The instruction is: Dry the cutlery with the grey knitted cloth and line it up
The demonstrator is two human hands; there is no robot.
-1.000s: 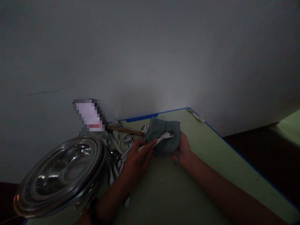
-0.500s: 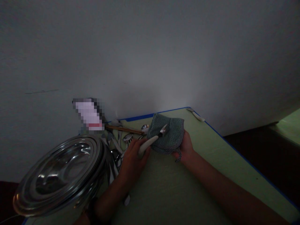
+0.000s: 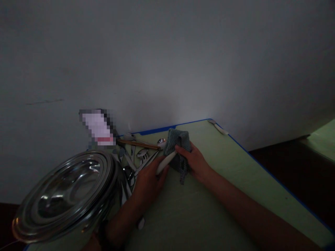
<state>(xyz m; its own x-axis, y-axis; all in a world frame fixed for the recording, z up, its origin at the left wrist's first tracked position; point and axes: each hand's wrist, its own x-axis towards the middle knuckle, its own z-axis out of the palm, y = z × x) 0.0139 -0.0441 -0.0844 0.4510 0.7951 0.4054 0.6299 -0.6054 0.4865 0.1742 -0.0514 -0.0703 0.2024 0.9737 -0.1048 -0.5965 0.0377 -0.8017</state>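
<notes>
My left hand [image 3: 150,177] is closed round the pale handle of a fork [image 3: 166,162], which points up and to the right. A grey-green cloth [image 3: 176,137] with a checked edge is folded over the fork's head, hiding the tines. My right hand [image 3: 195,158] grips the cloth, its thumb pressing it near the neck of the fork. Left of my hands lies a loose pile of spoons [image 3: 142,153] and other cutlery, with wooden chopsticks [image 3: 138,143] across the back of it.
Stacked steel bowls [image 3: 70,195] stand at the table's left side. A phone [image 3: 96,127], blurred out, leans by the wall behind them. Another pale-handled fork [image 3: 218,128] lies at the far right corner of the green table [image 3: 235,181], whose edge is blue.
My right hand has folded the cloth over the fork's head and closed on it; before, the cloth lay spread beneath the visible tines. My left hand keeps its hold on the handle.
</notes>
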